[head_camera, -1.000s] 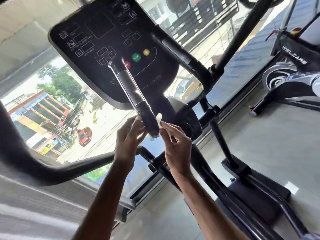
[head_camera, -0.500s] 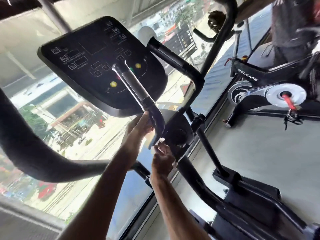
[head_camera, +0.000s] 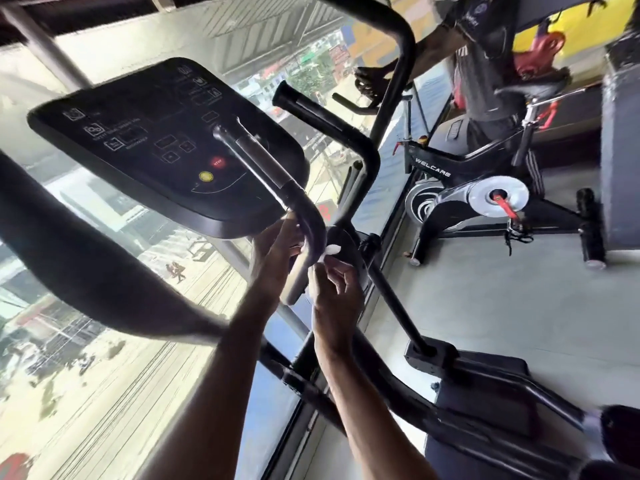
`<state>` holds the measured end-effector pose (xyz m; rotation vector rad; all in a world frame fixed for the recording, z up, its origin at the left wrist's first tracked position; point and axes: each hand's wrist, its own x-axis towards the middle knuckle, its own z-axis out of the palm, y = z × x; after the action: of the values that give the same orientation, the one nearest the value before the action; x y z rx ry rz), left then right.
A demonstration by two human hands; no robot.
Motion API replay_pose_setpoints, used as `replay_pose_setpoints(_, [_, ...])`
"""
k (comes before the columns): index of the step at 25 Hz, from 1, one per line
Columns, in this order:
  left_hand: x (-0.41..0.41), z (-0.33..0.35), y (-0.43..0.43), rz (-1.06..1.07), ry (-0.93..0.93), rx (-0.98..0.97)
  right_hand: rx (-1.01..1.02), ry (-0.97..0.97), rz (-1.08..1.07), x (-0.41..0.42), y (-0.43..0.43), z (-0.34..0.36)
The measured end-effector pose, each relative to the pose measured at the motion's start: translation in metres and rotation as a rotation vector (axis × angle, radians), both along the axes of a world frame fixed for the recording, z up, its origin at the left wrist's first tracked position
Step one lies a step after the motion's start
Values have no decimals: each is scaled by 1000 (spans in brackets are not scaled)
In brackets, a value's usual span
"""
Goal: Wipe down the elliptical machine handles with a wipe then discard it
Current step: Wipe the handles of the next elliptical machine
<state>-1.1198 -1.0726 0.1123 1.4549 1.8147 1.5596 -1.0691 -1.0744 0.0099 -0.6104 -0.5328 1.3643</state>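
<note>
- The wipe I pinch in my right hand is white.
- The handle I'm working on is black, with a silver-grey band higher up.
- The console is black with white icons, one red button and one yellow button.
- The exercise bike beside me is black with white lettering, a silver disc and a red crank.
- The floor is plain grey.

Two bare, slender forearms run from bottom centre to mid-frame, ending in the bare left hand and bare right hand.
</note>
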Motion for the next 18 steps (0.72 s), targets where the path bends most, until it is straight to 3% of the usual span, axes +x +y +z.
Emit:
replay_pose_setpoints(3, [2,-12,-10,-33,-25,88,200,-93,-161,12,9,6])
replay_pose_setpoints(6, [-8,-31,-16,156,-87,91,499,-363,-364,27,23,8])
replay_pose_setpoints(9, [-23,-55,-24,338,-40,-42,788,-654,-498,49,34,23])
replay_pose_setpoints(12, [-35,-74,-24,358,-23,-150,997,-923,-580,65,46,35])
replay_pose_setpoints(18, [-71,-128,2,434,-156,-161,1158,-1223,-480,70,53,35])
